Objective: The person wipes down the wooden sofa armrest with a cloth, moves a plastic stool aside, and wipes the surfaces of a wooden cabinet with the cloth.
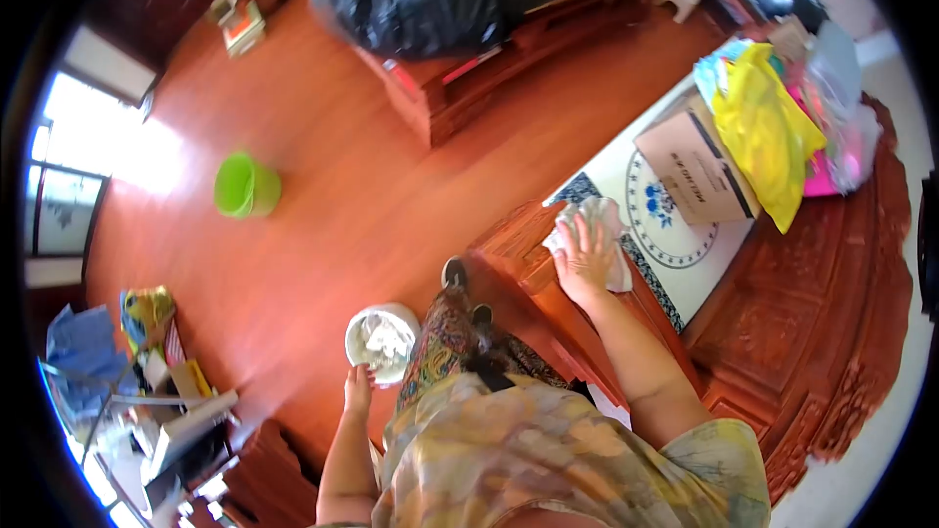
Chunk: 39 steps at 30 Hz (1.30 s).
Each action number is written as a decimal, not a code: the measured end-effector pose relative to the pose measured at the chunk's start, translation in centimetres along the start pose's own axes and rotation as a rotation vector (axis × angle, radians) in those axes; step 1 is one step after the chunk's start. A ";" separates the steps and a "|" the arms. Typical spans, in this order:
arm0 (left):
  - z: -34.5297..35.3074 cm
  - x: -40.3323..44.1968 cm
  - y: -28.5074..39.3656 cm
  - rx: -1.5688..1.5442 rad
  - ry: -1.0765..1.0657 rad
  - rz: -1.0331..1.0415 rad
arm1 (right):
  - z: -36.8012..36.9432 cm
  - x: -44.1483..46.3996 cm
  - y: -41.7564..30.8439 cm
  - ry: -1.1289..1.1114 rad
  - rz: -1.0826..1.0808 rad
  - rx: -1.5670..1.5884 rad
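Head camera view, looking down past my patterned top at both of my bare hands. My right hand (584, 259) lies palm down on a crumpled white cloth (618, 259), fingers slightly spread and pressing rather than clenched. The cloth is directly beneath that hand, showing beyond the fingertips and along the outer side. It is bunched, but its longer direction seems to follow my fingers, ahead and back toward the wrist. Under it is the wooden armrest (523, 246) of a carved seat (773, 332); the armrest slants from ahead-left of my right hand to behind-right of it. The right hand is plainly the nearer one to the cloth; my left is well apart from it.

My left hand (359, 386) is low on the other side of my body, fingers at the near edge of a white pail (410, 334). I cannot tell whether they grip the rim or only touch it. Something pale and crumpled sits in the pail, just ahead of those fingers.

Right of my right hand, a white-and-blue mat (690, 279) covers part of the seat, with a cardboard box (694, 176) and a yellow bag (768, 127) farther out. Ahead-left of my left hand, a green bin (246, 186) stands on the floor.
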<state>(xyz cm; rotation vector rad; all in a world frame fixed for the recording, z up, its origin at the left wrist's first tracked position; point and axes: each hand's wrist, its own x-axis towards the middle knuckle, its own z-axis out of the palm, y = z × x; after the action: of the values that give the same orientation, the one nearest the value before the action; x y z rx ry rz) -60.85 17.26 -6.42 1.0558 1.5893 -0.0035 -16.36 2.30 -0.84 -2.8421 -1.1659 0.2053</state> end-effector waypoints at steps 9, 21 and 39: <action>-2.5 -1.5 -0.9 -0.036 0.044 0.033 | -1.7 0.3 -0.5 -0.183 0.071 0.056; -5.6 -0.8 1.8 -0.049 0.020 0.030 | -0.8 0.0 -0.2 -0.089 0.037 0.097; -18.9 13.0 8.9 0.350 -0.206 0.054 | 0.2 -1.0 -4.4 -0.125 0.409 0.081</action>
<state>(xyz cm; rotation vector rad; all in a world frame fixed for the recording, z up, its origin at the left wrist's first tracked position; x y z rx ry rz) -69.20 40.42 -5.74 1.3230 1.4008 -0.3548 -20.14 4.72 -0.42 -2.9962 -0.5596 0.4432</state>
